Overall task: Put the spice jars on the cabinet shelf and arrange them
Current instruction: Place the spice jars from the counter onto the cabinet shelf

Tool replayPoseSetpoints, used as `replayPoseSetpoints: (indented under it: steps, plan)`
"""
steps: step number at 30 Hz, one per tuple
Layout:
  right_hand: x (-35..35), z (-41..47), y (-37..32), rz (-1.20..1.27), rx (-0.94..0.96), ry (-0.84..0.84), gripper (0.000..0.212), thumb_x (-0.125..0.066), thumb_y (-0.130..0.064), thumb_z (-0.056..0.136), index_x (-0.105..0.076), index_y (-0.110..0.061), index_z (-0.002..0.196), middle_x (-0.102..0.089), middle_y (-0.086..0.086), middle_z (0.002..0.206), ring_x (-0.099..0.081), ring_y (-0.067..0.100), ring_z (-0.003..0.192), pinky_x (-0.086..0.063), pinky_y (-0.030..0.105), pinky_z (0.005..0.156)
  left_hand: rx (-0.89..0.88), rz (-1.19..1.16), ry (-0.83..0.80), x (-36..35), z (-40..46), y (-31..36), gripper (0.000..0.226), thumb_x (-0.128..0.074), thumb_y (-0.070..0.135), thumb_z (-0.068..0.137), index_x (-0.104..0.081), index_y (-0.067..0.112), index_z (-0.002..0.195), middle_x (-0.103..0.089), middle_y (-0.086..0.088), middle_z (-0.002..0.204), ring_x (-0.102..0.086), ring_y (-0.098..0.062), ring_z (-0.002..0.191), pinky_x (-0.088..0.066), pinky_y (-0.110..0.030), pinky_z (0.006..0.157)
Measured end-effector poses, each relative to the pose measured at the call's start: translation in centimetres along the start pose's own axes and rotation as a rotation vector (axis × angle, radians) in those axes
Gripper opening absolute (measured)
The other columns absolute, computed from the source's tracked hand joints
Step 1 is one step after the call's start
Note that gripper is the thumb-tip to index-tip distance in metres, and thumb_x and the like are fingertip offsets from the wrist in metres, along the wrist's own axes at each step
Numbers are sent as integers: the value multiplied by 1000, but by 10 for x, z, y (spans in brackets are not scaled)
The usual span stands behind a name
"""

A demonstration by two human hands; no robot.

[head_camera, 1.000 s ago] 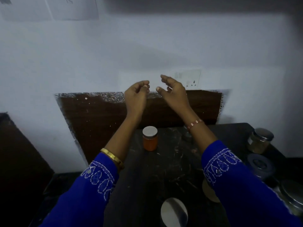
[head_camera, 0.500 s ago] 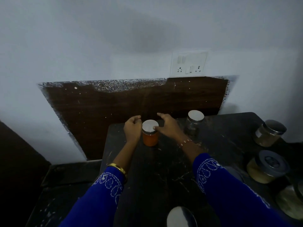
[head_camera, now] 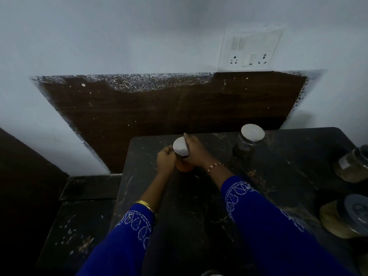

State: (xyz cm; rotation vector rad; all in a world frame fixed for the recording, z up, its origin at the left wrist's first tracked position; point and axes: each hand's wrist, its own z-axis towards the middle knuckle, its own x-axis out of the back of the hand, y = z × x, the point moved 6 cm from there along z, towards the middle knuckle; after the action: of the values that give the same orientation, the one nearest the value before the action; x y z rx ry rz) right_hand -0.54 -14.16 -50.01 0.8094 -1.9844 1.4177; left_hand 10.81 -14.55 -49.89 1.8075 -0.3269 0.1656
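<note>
An orange spice jar (head_camera: 184, 167) with a silver lid stands on the dark cabinet top (head_camera: 209, 196). Both hands wrap its sides: my left hand (head_camera: 165, 160) grips it from the left, my right hand (head_camera: 196, 151) from the right, with the thumb over the lid. A dark jar with a silver lid (head_camera: 249, 141) stands behind and to the right, apart from my hands. At the right edge sit two more jars, one pale brown (head_camera: 352, 166) and one yellow with a grey lid (head_camera: 346, 218).
A white wall with a switch and socket plate (head_camera: 252, 50) rises behind a dark wooden back panel (head_camera: 169, 108). A lower dark surface (head_camera: 79, 216) lies to the left of the cabinet top.
My hands came down from in front of the wall to the orange jar and closed around it. The view has tilted lower and moved closer.
</note>
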Motion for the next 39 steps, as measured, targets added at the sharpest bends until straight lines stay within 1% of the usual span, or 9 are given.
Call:
replayPoseSetpoints:
  steps: [6, 10, 14, 22, 27, 31, 33, 35, 39]
  plan:
    - [7, -10, 5, 90, 9, 115, 92, -75, -26, 73, -20, -17, 147, -27, 12, 146, -33, 31, 134, -38, 45, 108, -108, 57, -34, -3, -8, 3, 36, -41, -6, 89, -57, 0, 121, -62, -18, 120, -57, -27, 114, -46, -28, 87]
    - [28, -31, 0, 140, 17, 271, 91, -77, -28, 72, -25, -16, 145, -33, 11, 141, -38, 27, 130, -39, 39, 105, -233, 45, -18, -2, -23, 19, 34, -42, 0, 92, -56, 4, 123, -62, -13, 122, -57, -24, 116, -47, -32, 96]
    - [65, -61, -18, 174, 40, 443, 89, -77, -36, 70, -30, -16, 143, -38, 9, 134, -43, 24, 122, -40, 30, 93, -378, 36, 3, 0, -49, 48, 40, -47, 7, 93, -47, 9, 132, -52, -9, 135, -48, -20, 126, -42, -36, 105]
    - [129, -132, -78, 217, 123, 656, 86, -79, -48, 63, -43, -16, 134, -46, 5, 121, -50, 18, 110, -44, 24, 83, -721, 124, -40, 9, -107, 98, 90, -67, 13, 80, -7, 16, 148, -22, -9, 152, -29, -20, 139, -32, -34, 111]
    - [154, -175, -107, 232, 179, 759, 80, -76, -50, 65, -47, -14, 130, -47, 5, 122, -49, 14, 107, -40, 21, 79, -843, 94, 75, 21, -127, 131, 108, -80, 26, 67, -9, 14, 148, -28, -9, 148, -32, -19, 136, -37, -33, 107]
    - [174, -195, -115, 439, 225, 724, 64, -69, -46, 76, -51, -14, 128, -58, 7, 116, -58, 18, 104, -53, 27, 83, -829, -97, 5, 32, -139, 158, 108, -82, 21, 65, -11, 18, 147, -36, -4, 139, -41, -13, 122, -45, -25, 94]
    - [188, -204, -109, 610, 252, 708, 54, -63, -46, 81, -56, -13, 123, -63, 6, 106, -63, 23, 98, -57, 38, 84, -788, -207, -84, 38, -140, 171, 107, -82, 18, 65, -13, 19, 146, -38, -3, 139, -45, -15, 121, -48, -29, 93]
    - [197, -212, -102, 720, 299, 637, 40, -58, -38, 87, -60, -10, 116, -65, 2, 97, -64, 25, 97, -56, 36, 82, -704, -325, -187, 40, -142, 184, 103, -82, 16, 63, -19, 19, 144, -45, -5, 135, -53, -17, 115, -51, -34, 91]
    - [197, -221, -98, 809, 385, 348, 31, -51, -29, 93, -57, -11, 118, -62, 8, 116, -62, 26, 107, -54, 37, 87, -587, -618, -382, 36, -153, 213, 84, -77, 28, 57, -43, 10, 131, -56, -14, 127, -59, -28, 112, -54, -42, 89]
